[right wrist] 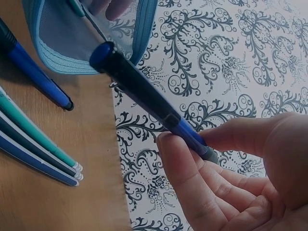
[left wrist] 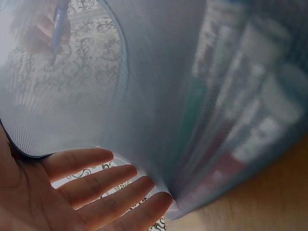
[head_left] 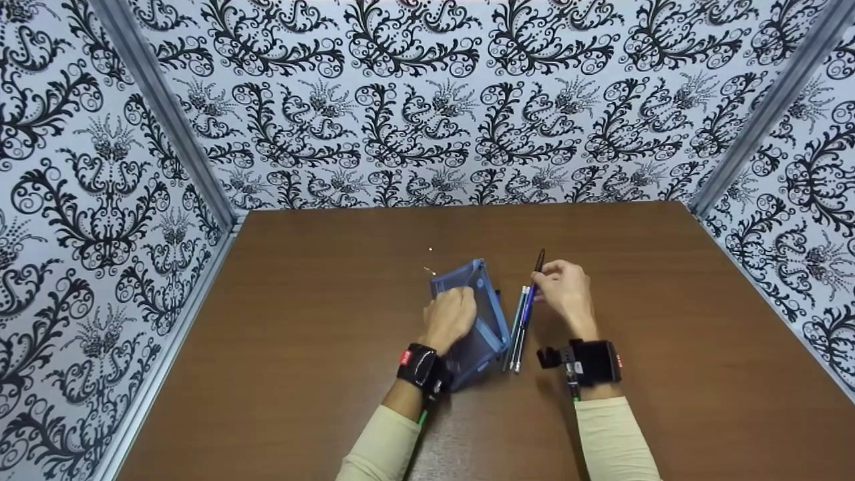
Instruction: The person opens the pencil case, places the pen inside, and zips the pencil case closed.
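Blue pen (right wrist: 140, 91), pinched in right hand (head_left: 566, 287)

L hand (head_left: 451, 312) knuckles up, R hand (head_left: 565, 290) pinching, forearms (head_left: 384, 444) fwd

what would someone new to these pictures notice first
The bold black-and-white patterned wall covering behind the brown table would probably catch the eye first. Next come the blue mesh pouch at the left hand and the blue pen pinched in the right hand.
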Available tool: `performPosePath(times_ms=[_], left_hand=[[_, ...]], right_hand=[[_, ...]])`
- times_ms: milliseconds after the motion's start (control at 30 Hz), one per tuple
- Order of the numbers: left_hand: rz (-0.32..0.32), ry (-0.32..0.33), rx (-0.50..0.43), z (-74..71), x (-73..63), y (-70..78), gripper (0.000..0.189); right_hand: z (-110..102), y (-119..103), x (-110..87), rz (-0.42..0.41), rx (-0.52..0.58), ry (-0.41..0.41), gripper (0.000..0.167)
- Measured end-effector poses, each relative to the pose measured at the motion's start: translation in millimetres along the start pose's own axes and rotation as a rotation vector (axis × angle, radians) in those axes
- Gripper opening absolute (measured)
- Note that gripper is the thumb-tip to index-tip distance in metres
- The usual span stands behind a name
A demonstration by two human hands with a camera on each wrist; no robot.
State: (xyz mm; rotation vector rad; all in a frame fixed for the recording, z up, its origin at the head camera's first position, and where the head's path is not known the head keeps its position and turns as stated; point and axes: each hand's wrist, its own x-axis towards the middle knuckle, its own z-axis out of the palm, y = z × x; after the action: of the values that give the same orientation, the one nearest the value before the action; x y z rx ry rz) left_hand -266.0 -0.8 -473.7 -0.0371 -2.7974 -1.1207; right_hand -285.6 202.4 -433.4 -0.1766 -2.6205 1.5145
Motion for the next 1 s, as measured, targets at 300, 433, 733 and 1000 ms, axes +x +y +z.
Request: performPosePath(times_ms=[300, 433, 733, 1000], left_hand=[[-0.011, -0.03, -0.026, -0.7, 0.1, -0.7, 0.044], [-0.005, -0.035, -0.041, -0.9, 0.2, -1.4, 0.043], [0.003, -0.02, -0.021, 0.1, -0.3, -1.0, 0.046], [-0.025, -0.002, 0.001, 1.1, -0.3, 0.4, 0.051]], right_hand=[[0.1, -0.5, 0.3, -0.003, 0.014, 0.008, 0.028], [0.3, -0.9, 0.5, -0.004, 0.023, 0.007, 0.028], [-0.4, -1.8, -1.1, -0.02, 0.023, 0.019, 0.027], [-0.7, -3.2, -2.8, -0.032, 0.035, 0.028, 0.028]])
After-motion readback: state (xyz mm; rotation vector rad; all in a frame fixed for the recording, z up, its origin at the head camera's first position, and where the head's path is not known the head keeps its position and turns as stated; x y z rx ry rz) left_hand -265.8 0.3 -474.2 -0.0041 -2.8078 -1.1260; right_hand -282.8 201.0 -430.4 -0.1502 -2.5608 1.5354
